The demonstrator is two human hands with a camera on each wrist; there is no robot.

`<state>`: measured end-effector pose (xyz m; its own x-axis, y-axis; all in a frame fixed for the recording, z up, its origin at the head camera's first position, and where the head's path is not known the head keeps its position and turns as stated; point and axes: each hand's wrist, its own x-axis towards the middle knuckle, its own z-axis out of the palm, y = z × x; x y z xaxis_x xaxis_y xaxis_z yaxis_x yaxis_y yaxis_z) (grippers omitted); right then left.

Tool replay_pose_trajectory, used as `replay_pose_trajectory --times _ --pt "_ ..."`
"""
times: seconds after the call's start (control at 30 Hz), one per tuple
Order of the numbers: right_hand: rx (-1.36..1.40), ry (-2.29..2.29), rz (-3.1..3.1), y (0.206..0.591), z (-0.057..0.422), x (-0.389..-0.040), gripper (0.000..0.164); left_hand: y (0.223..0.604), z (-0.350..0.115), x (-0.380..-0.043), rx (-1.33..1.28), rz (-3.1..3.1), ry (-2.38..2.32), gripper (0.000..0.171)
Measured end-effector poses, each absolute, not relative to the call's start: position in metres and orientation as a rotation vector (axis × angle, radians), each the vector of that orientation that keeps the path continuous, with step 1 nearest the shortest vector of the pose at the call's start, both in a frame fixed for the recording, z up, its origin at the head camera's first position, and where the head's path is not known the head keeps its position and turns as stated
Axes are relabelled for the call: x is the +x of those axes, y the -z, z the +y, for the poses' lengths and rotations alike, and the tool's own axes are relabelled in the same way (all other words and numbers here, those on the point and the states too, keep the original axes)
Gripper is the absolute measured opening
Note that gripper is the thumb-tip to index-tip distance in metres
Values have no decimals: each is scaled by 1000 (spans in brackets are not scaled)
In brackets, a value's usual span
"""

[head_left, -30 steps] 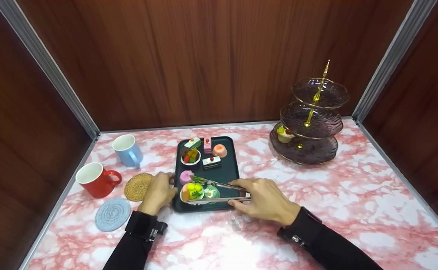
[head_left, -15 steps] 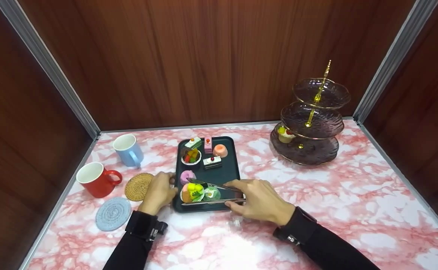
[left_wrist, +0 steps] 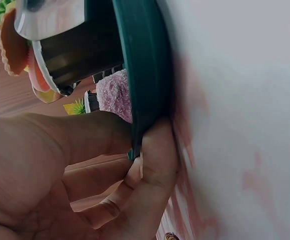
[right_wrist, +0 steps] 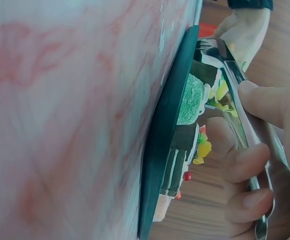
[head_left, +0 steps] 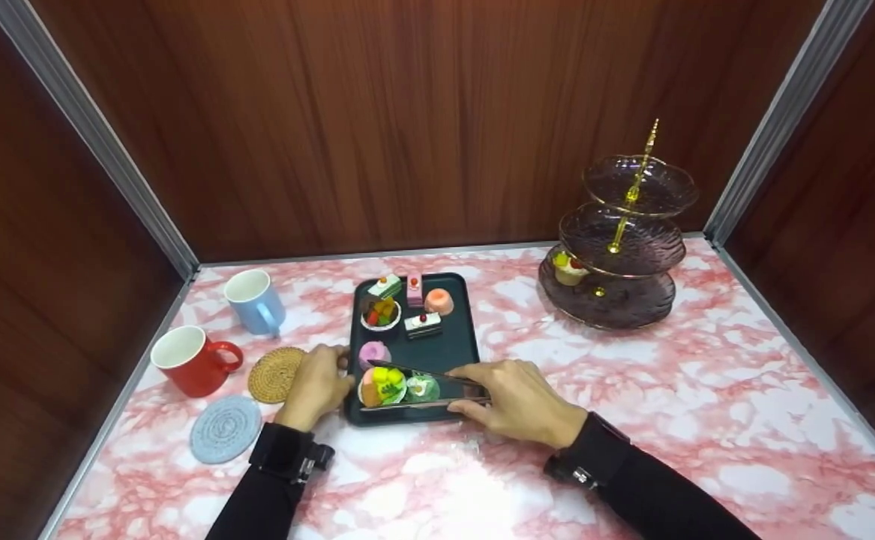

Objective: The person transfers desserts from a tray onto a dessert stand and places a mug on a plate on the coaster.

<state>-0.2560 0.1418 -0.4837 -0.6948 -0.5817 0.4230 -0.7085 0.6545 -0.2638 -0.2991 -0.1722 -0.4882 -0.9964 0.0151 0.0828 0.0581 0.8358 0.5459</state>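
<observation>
The tart (head_left: 382, 386) is set in the near left corner of the tray (head_left: 452, 349), just left of a green cake (head_left: 423, 388); both are flanked by the parted arms of the tongs (head_left: 430, 405), though contact cannot be told. The tongs are held, thumb against fingers, in the closed grip of the right hand (head_left: 519, 397). The tray's left rim is pinched by the left hand (head_left: 317, 381).

The tray is borne by a counter (head_left: 707, 420) marbled in pink and white, its near middle whitened by glare. At the left are placed two coasters (head_left: 225, 429), a red mug (head_left: 191, 360) and a blue mug (head_left: 253, 300); at the far right, a three-tiered stand (head_left: 624, 304) with a cupcake (head_left: 570, 271) on its bottom tier. The counter is walled at back and sides by brown wood-grained panels (head_left: 437, 127), joined at the corners by grey metal strips (head_left: 92, 135).
</observation>
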Motion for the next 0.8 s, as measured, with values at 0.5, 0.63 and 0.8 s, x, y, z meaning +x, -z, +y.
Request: replay_pose_trajectory --times 0.5,0.63,0.8 --pt "1075 -609 -2530 484 143 -257 43 488 -172 -297 -58 -2945 876 47" --pt "1077 -622 -2519 484 143 -257 43 487 -172 -298 -58 -2943 882 46" --pt "1073 -656 -2493 483 144 -257 43 488 -171 -298 -84 -2921 872 44"
